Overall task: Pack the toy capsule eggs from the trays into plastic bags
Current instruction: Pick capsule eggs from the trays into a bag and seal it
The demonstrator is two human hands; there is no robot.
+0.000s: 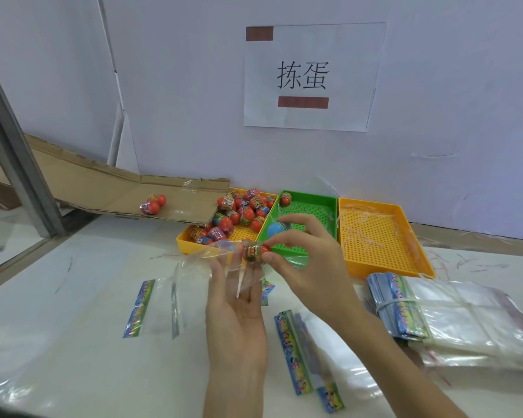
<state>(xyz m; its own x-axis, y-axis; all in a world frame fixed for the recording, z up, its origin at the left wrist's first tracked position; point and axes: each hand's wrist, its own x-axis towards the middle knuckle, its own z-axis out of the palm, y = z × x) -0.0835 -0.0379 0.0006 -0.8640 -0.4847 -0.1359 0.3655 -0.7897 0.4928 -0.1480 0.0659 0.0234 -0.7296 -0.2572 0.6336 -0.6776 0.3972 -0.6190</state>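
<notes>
Left hand (237, 309) flat under bag (198, 263), right hand (310, 260) pinching egg (255, 251)

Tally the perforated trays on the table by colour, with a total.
Yellow trays: 2
Green tray: 1
Total: 3

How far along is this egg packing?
Early. Done, it seems: one bagged pair on the cardboard. In hand: the right hand pinches a red egg at a clear bag draped over the left hand. Left: the egg heap in the yellow tray, plus a lone egg in the green tray.
</notes>
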